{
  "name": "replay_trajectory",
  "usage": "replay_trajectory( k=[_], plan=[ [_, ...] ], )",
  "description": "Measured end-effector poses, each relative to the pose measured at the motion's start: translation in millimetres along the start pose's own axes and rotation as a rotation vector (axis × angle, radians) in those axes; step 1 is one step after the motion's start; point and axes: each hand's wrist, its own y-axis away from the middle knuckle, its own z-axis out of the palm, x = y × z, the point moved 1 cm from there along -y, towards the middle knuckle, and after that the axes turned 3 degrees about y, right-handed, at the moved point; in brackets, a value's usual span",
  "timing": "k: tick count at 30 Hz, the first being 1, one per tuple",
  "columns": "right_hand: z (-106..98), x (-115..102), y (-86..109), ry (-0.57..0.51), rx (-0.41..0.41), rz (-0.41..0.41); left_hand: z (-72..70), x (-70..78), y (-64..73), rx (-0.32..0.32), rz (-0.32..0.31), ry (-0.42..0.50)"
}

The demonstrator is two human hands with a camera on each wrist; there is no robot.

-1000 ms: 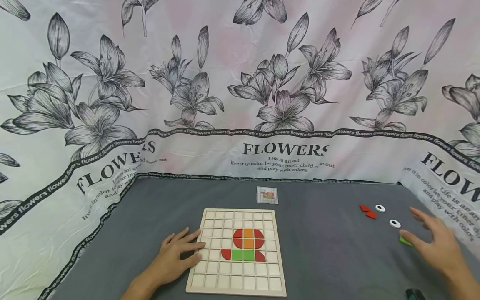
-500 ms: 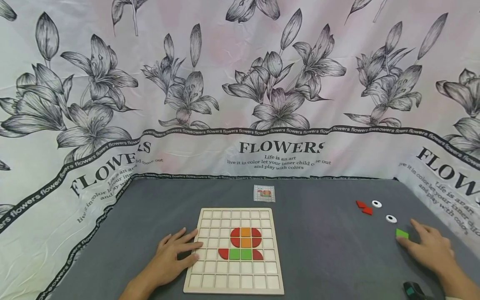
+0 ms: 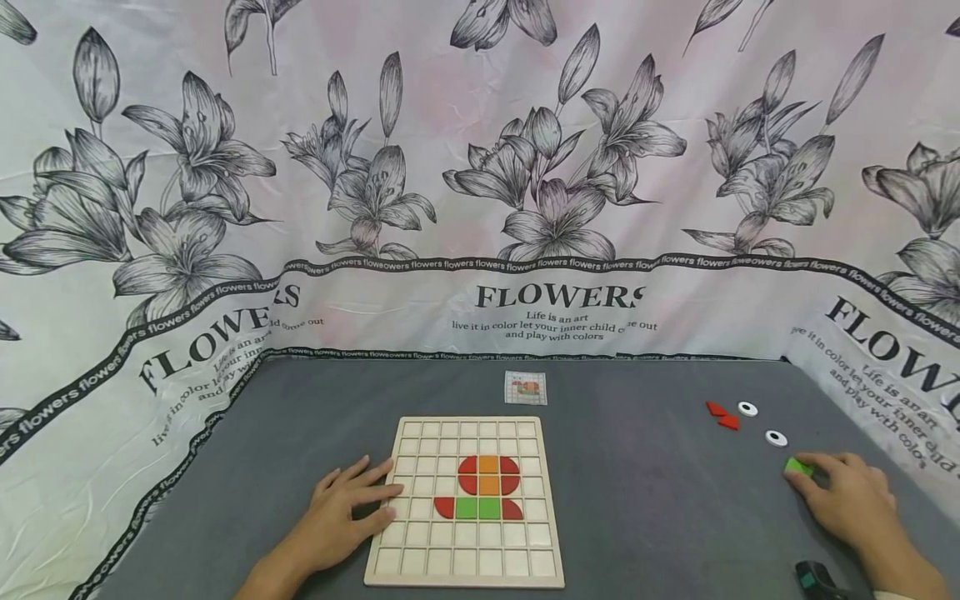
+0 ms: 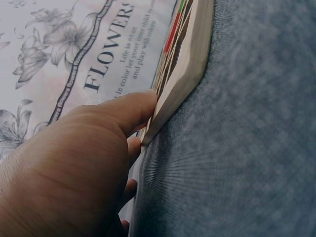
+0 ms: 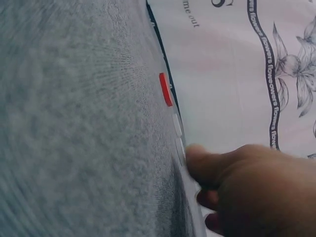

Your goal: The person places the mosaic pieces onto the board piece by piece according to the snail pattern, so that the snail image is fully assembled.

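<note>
Green tile (image 3: pixel 797 466) is near the right edge of the worktop (image 3: pixel 645 500), the right hand (image 3: pixel 851 493) pinching it, likely because it is small. The left hand (image 3: pixel 341 514), fingers spread, touches the left edge of the grid board (image 3: pixel 465 581), apparently steadying it.

- Ahead of you, white backdrop cloth (image 3: pixel 442 200): big heading (image 3: pixel 560 297) "FLOWERS", last letter partly cut off.
- Under it, small verse (image 3: pixel 555 326): "Life is an art / live it in color let your inner child…", "and play with colors".
- Dark band (image 3: pixel 480 266) above: "flowers", lower case, repeated; same on the thin lower band (image 3: pixel 442 356).
- To your left, slanted heading (image 3: pixel 206 346): "FLOWE", broken at a fold.
- To your right: "FLOW", cut by your frame edge.
- Right wrist view, same cloth: "me out".
</note>
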Motion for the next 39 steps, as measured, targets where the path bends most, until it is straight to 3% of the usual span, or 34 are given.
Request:
replay_trajectory(
  k=[5,15,25,39],
  plan=[
    [-4,-13,-0.3,-0.044,0.16,-0.048,-0.3,0.2,0.5,-0.002,-0.012,-0.001],
    [-31,-57,-9.6,-0.039,0.192,-0.051,5.4,-1.6,0.6,0.008,0.005,0.003],
    [-59,-115,-7.8,-0.157,0.288,-0.217,5.3,-0.4,1.1,0.011,0.009,0.01],
    [-75,-178,3.4,-0.296,0.432,-0.442,1.0,0.6,0.6,0.002,0.003,0.022]
  ],
)
